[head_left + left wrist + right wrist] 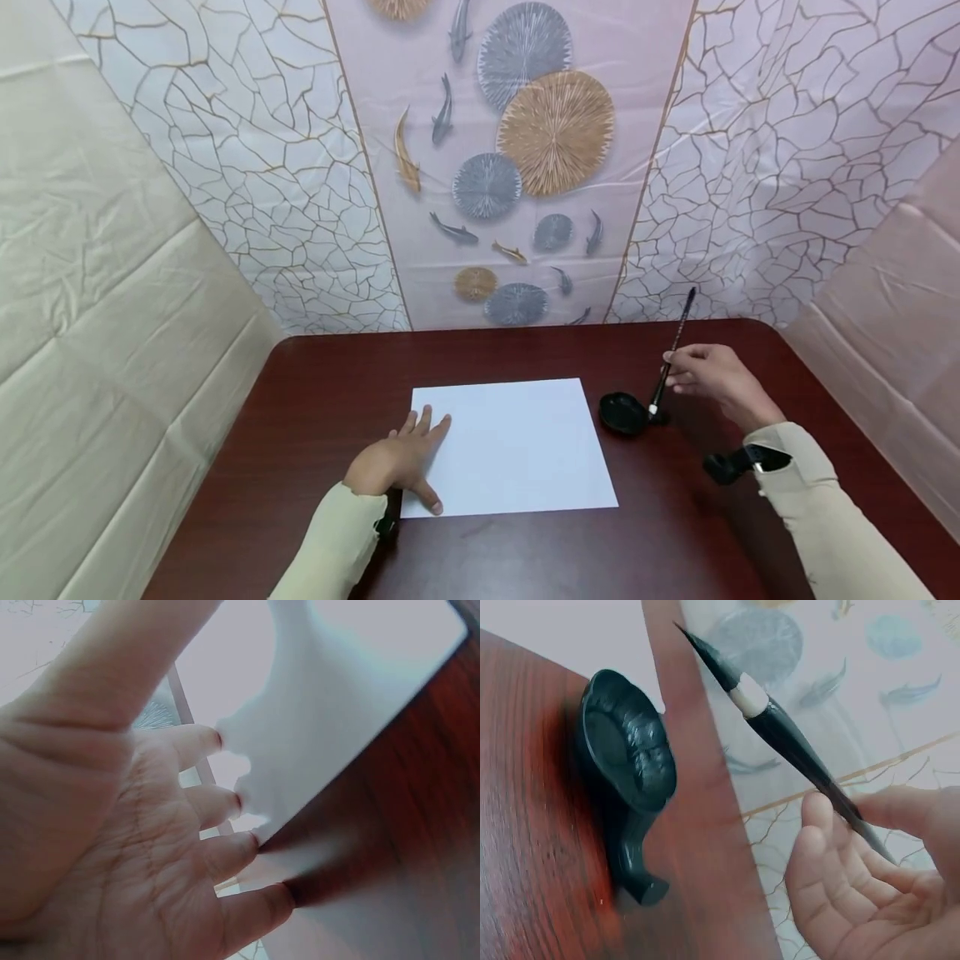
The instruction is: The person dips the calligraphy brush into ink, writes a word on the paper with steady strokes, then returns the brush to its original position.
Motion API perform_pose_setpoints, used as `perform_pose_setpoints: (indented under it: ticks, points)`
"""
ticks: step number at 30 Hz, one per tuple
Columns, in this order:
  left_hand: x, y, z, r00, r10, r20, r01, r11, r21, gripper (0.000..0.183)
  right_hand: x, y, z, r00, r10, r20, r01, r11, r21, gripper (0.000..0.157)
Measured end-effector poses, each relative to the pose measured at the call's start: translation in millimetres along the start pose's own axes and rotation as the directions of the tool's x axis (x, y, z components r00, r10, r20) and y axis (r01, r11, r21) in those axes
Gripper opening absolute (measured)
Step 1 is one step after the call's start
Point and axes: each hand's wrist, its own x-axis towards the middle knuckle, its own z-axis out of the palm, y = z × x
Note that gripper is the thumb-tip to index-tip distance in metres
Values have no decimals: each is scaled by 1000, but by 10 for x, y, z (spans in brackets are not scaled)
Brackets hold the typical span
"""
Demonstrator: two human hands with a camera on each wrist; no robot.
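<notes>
A sheet of white paper (517, 450) lies on the dark red table. My left hand (401, 458) presses on its left edge with fingers spread, the fingertips touching paper and tabletop in the left wrist view. To the paper's right sits a small black ink dish (622, 413) with a stubby curved handle, dark and glossy inside. My right hand (708, 379) pinches a calligraphy brush (791, 742) between thumb and fingers, midway along its dark handle. The brush's black pointed tip hangs down by the dish; the right wrist view shows it above the table, with a white collar behind the bristles.
The table (330, 375) ends at a patterned backdrop (487, 250) with round leaves and fish. Beige cloth (112, 333) hangs along the left side, and pinkish cloth (885, 317) along the right. A black wrist strap (742, 462) sits on the right sleeve.
</notes>
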Motion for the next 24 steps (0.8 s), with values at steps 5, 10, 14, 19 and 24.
perform_pose_setpoints:
  ticks: [5, 10, 14, 19, 24]
  points:
    - [-31, 34, -59, 1000, 5, -14, -5, 1000, -31, 137, -69, -14, 81, 988, -74, -138, 94, 985, 144, 35]
    - [-65, 53, -77, 999, 14, -34, -16, 998, -54, 133, -162, 13, 229, 930, -193, -313, 230, 969, 85, 30]
    - [-57, -25, -4, 996, 51, -80, -57, 996, -74, 131, -226, 66, 340, 870, -250, -425, 241, 968, -75, 36]
    - [-107, -189, 82, 989, 56, -139, -76, 986, -145, 129, -303, 121, 476, 806, -303, -508, 251, 953, -170, 32]
    - [-167, -280, 80, 985, 50, -163, -82, 978, -194, 127, -308, 166, 584, 756, -383, -531, 320, 924, -211, 22]
